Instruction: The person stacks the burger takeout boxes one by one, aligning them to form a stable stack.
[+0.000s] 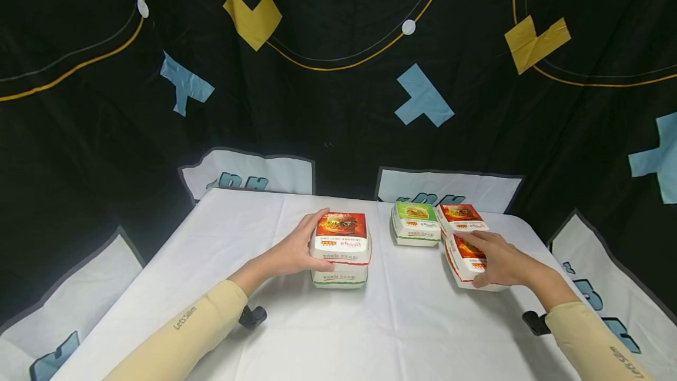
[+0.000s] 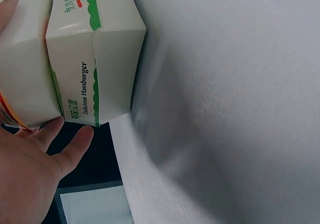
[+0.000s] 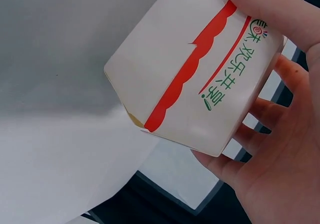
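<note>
On the table's middle, a red-topped burger box (image 1: 342, 241) sits on a second burger box with green trim (image 1: 339, 277). My left hand (image 1: 301, 247) grips the upper box from its left side, thumb at the front and fingers round the back. In the left wrist view the green-trimmed box reads "Delicious Hamburger", with fingertips close by its edge. Over to the right, my right hand (image 1: 499, 258) holds another red-topped burger box (image 1: 465, 264) between thumb and fingers. Its red scalloped edge faces the right wrist view, and my palm hides part of its top.
Behind the right-hand box stand a green-topped burger box (image 1: 416, 229) and another red-topped one (image 1: 459, 216), side by side. A white cloth covers the table (image 1: 296, 334). Beyond its back edge hangs a black curtain (image 1: 328, 116) with taped yellow and blue shapes.
</note>
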